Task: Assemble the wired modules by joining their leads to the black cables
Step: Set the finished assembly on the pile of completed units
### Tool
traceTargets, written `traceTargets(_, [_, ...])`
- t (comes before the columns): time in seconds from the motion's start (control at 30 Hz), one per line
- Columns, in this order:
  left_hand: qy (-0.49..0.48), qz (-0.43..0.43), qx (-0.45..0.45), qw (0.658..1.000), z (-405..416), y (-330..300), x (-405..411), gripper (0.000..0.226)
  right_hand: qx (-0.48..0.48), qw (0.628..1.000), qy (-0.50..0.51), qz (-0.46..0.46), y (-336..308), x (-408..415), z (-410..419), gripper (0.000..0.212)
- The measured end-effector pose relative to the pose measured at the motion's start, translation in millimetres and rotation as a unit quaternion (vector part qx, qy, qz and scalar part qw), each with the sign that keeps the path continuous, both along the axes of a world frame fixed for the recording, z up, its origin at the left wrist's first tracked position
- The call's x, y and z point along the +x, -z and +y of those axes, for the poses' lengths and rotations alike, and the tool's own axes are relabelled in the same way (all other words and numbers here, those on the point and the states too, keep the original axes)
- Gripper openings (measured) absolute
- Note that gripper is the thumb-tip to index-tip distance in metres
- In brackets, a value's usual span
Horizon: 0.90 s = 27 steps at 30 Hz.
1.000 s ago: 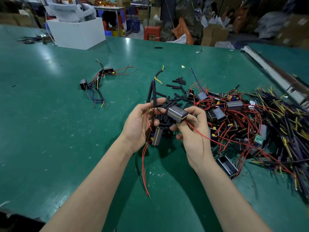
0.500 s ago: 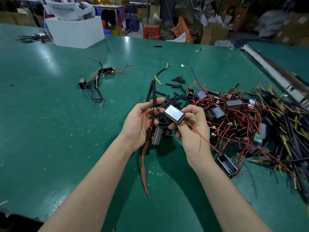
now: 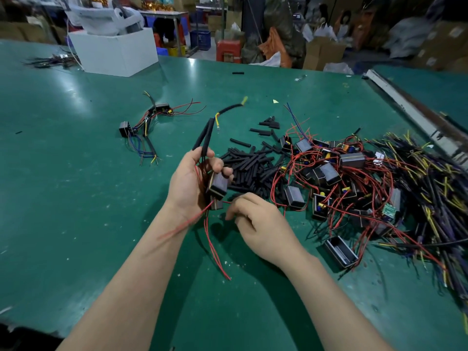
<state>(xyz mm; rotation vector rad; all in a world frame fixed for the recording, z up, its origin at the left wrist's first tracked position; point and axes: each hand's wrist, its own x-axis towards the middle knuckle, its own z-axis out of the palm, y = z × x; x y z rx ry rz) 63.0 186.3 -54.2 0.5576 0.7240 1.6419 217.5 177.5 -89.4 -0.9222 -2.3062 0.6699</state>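
**Barely started: one bundle set aside, a heap still to wire**

My left hand [image 3: 192, 184] grips a small stack of work: two black cables [image 3: 203, 138] rise from my fist, and a black wired module [image 3: 217, 186] sits against my curled fingers, with a second one seemingly under it, though I cannot make that out clearly. Red leads [image 3: 215, 247] trail from the modules past my wrist onto the green table [image 3: 76, 198]. My right hand [image 3: 258, 224] hovers just beside the held modules with its fingers curled and pinched near a red lead; whether it truly holds the wire I cannot tell.

As for progress, I judge it early. Well to the left of my left hand lies a small bundle of modules with black cables [image 3: 144, 127], which looks like finished or part-finished work. To the right of my hands, the pile of loose modules with red leads [image 3: 336, 181] is large, and beyond it a heap of black cables with yellow ends [image 3: 430, 178] waits. Between that pile and my left hand lie short black sleeve pieces [image 3: 250, 165]. The joint in my hands does not look made yet.
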Motion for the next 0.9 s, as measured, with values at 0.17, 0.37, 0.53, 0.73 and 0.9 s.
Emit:
traceTargets(0.17, [-0.138, 0.162, -0.059, 0.975, 10, 2, -14, 0.03, -0.022, 1.0, 0.011, 0.006, 2, 0, 1, 0.025])
traceTargets(0.37, [-0.272, 0.426, -0.109, 0.856, 47, -14, -67, 0.031, -0.044, 0.998, 0.046, -0.013, 4, -3, 1, 0.022])
traceTargets(0.53, [-0.242, 0.572, -0.151, 0.769, 94, -20, -110, 0.039, -0.042, 0.997, 0.054, -0.042, 4, -3, -1, 0.023])
traceTargets(0.73, [-0.183, 0.718, -0.307, 0.597, 119, 10, -151, 0.056, -0.037, 0.995, 0.069, -0.06, 6, -6, 0, 0.022])
traceTargets(0.9, [-0.026, 0.771, -0.343, 0.535, 114, 26, -172, 0.066, -0.039, 0.994, 0.072, -0.068, 7, -7, 3, 0.023])
